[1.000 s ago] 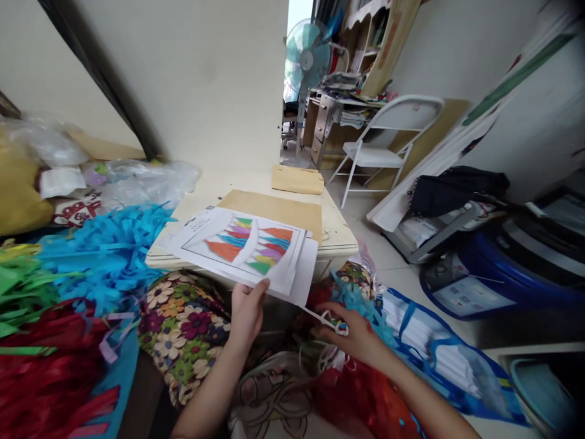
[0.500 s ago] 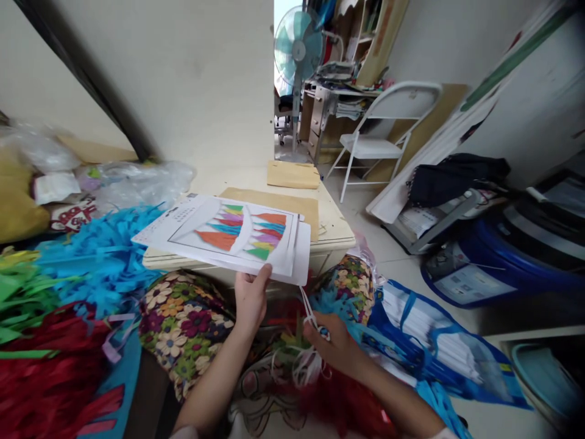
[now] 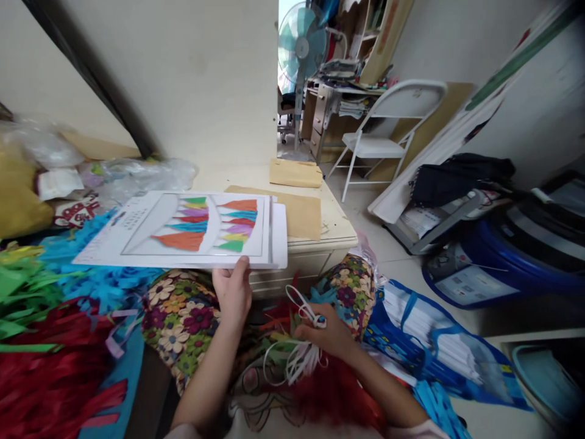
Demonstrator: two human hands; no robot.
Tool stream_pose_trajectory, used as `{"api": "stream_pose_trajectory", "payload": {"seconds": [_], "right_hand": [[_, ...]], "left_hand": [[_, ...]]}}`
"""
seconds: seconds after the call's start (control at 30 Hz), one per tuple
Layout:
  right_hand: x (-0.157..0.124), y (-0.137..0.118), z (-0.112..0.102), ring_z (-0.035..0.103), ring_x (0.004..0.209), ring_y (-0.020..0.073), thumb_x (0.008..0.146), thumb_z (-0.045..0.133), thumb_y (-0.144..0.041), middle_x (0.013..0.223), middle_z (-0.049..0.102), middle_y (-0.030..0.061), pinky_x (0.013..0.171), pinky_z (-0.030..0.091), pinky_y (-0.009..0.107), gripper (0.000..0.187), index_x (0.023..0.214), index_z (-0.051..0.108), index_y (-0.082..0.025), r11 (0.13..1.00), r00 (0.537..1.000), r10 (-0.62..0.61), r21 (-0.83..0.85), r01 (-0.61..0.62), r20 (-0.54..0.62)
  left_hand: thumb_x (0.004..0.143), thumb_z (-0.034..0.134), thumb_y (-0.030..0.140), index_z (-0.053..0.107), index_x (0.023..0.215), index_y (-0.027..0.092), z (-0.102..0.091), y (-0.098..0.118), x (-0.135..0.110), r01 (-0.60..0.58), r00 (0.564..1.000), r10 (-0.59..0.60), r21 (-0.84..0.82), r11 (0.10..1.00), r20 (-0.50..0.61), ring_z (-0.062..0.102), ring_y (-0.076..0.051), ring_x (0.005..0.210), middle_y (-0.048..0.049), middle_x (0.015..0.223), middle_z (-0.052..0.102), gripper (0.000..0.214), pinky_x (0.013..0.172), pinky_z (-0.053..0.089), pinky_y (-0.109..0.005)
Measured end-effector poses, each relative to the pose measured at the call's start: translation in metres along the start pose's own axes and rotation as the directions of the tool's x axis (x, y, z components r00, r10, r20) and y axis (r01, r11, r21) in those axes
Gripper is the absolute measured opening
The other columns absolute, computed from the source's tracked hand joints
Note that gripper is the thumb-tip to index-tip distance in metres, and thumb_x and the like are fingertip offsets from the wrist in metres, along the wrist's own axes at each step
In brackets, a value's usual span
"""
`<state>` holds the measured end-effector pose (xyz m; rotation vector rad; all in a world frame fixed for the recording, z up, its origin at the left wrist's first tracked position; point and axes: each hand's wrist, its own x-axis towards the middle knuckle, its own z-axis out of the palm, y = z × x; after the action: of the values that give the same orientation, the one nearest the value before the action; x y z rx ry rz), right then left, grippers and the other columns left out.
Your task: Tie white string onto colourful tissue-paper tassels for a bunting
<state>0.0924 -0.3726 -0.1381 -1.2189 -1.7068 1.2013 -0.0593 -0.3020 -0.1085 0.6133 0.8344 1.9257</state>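
My left hand pinches the near edge of a stack of white printed sheets, thumb on top. The top sheet shows a picture of colourful tassel garlands. Over my lap, my right hand is closed around a white string, which loops out above and below the fingers. Below that hand hangs a blurred bunch of red tassels, with green and yellow strips beside it. Whether the string is joined to these tassels I cannot tell.
Ahead stands a cream table with brown envelopes on it. Blue fringe, green fringe and red fringe lie to the left. A blue bag of white sheets rests on the floor at right, near a white folding chair.
The sheets have swung left and turned level in my left hand, their right end moving off the string. The string now stands as a free loop above my right hand.
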Motion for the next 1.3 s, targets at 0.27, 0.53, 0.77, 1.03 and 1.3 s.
{"api": "stream_pose_trajectory", "payload": {"seconds": [0.27,0.53,0.77,1.03,1.3], "right_hand": [[0.009,0.009,0.013,0.027,0.033,0.0061,0.065,0.024,-0.071,0.033,0.022,-0.0046,0.037,0.025,0.021,0.06,0.037,0.023,-0.019,0.956,0.986,0.109,0.286,-0.069,-0.125],[0.009,0.001,0.005,0.045,0.06,0.0104,0.068,0.048,-0.028,0.064,0.048,0.0028,0.057,0.035,0.023,0.033,0.038,0.047,-0.014,0.988,0.942,-0.015,0.138,0.064,-0.334],[0.005,0.005,0.0,0.042,0.051,0.0061,0.073,0.045,-0.03,0.091,0.05,0.0077,0.052,0.034,0.024,0.038,0.039,0.046,-0.012,0.973,0.956,-0.177,0.104,0.206,-0.235],[0.002,0.007,-0.005,0.044,0.062,0.0086,0.075,0.045,-0.037,0.106,0.039,0.0084,0.061,0.038,0.027,0.047,0.036,0.037,-0.011,0.945,0.932,-0.319,0.02,0.328,-0.173],[0.0,0.014,-0.003,0.04,0.039,0.0072,0.077,0.039,-0.037,0.042,0.044,0.0002,0.041,0.03,0.02,0.044,0.04,0.042,-0.014,0.952,0.961,-0.267,0.138,0.274,-0.07]], "left_hand": [[0.055,0.062,0.014,0.049,0.093,0.016,-0.005,0.003,0.002,-0.155,0.986,0.16,0.108,0.982,-0.044,0.054,-0.012,0.077,-0.0046,0.089,0.056,0.041,0.062,0.041,-0.02],[0.059,0.061,0.014,0.047,0.098,0.017,-0.015,-0.003,-0.001,-0.15,0.988,0.152,0.161,0.975,0.002,0.054,-0.013,0.083,-0.0054,0.093,0.055,0.042,0.07,0.042,-0.022],[0.06,0.06,0.015,0.047,0.098,0.017,-0.015,-0.002,-0.003,-0.169,0.986,0.165,0.196,0.966,0.039,0.054,-0.012,0.084,-0.0047,0.094,0.055,0.04,0.079,0.04,-0.024],[0.058,0.061,0.015,0.047,0.095,0.016,-0.016,-0.001,-0.004,-0.127,0.992,0.124,0.203,0.971,0.028,0.054,-0.012,0.084,-0.0049,0.091,0.056,0.039,0.082,0.039,-0.025],[0.057,0.061,0.011,0.049,0.09,0.014,-0.019,-0.003,-0.003,-0.112,0.994,0.106,0.212,0.971,0.039,0.056,-0.013,0.077,-0.0038,0.083,0.057,0.036,0.08,0.04,-0.027]]}}
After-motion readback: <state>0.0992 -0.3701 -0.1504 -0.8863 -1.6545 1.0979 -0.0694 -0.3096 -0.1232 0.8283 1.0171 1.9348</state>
